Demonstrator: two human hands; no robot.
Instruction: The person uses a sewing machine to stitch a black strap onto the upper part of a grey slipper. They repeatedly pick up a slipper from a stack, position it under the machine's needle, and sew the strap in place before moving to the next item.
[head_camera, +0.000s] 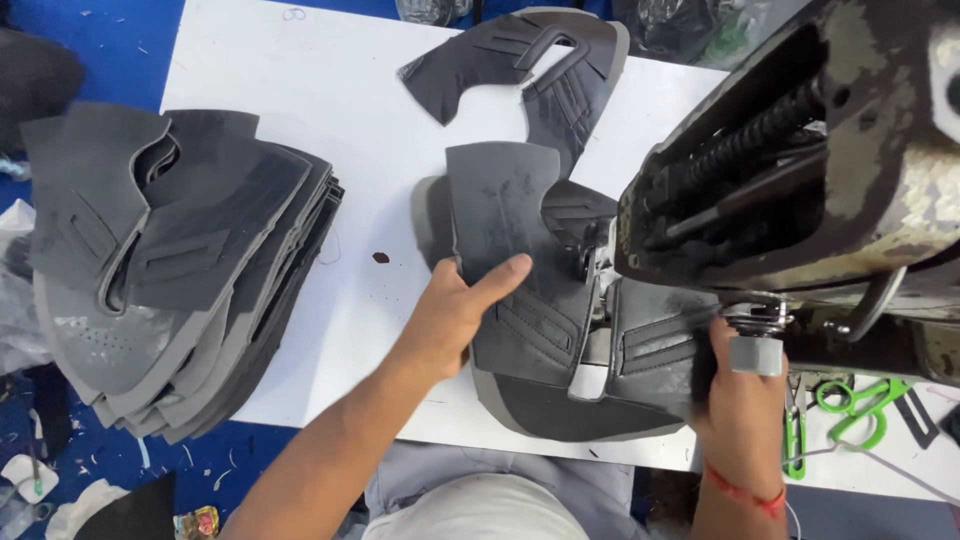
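White table (300, 120) | shoe upper (540, 300) long axis front-back | both hands holding

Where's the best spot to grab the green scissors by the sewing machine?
Probably the green loop handles, coming from above and the right. The loops lie flat and open on the table, while the blade end points left, close to the right hand and the sewing machine.

Matt dark-grey cloth-like shoe upper (520, 290), worn chipped-paint metal sewing machine (830, 150), smooth white tabletop (330, 110), glossy green plastic snips (860, 405).
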